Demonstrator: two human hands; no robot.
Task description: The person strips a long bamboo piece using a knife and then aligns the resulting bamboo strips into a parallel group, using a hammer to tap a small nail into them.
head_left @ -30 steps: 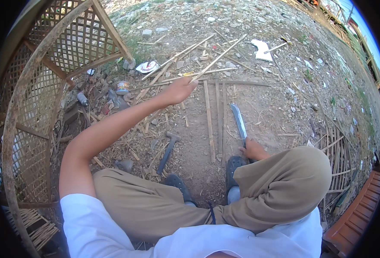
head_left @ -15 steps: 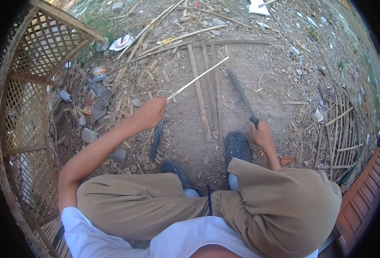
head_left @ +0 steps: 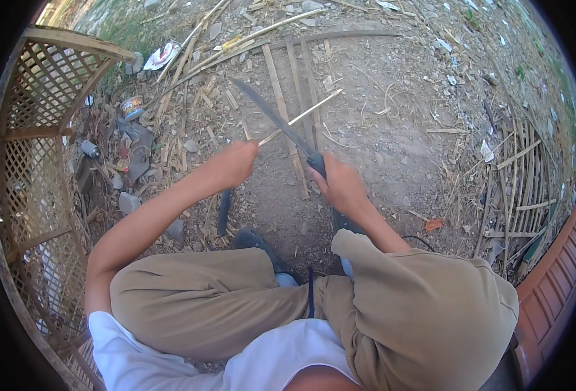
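My left hand (head_left: 234, 163) is closed round one end of a thin pale wooden strip (head_left: 318, 104), which points away and to the right. My right hand (head_left: 342, 184) grips the black handle of a long-bladed machete (head_left: 265, 109). The dark blade slants up to the left and crosses over the strip; whether the two touch I cannot tell. Below my left hand a dark bar-like tool (head_left: 224, 212) lies on the ground near my left shoe (head_left: 260, 246), partly hidden by the hand.
Several flat wooden slats (head_left: 280, 104) lie on the dirt ahead. On the left stands a wooden lattice panel (head_left: 46, 159), with a small tub (head_left: 132, 107) and stones beside it. A bundle of thin sticks (head_left: 526, 173) and a reddish-brown slatted panel (head_left: 552, 287) are at the right.
My right hand has moved up and left, swinging the machete from pointing at the strip's far end to lying across it. My left hand keeps its hold; the view has shifted slightly.
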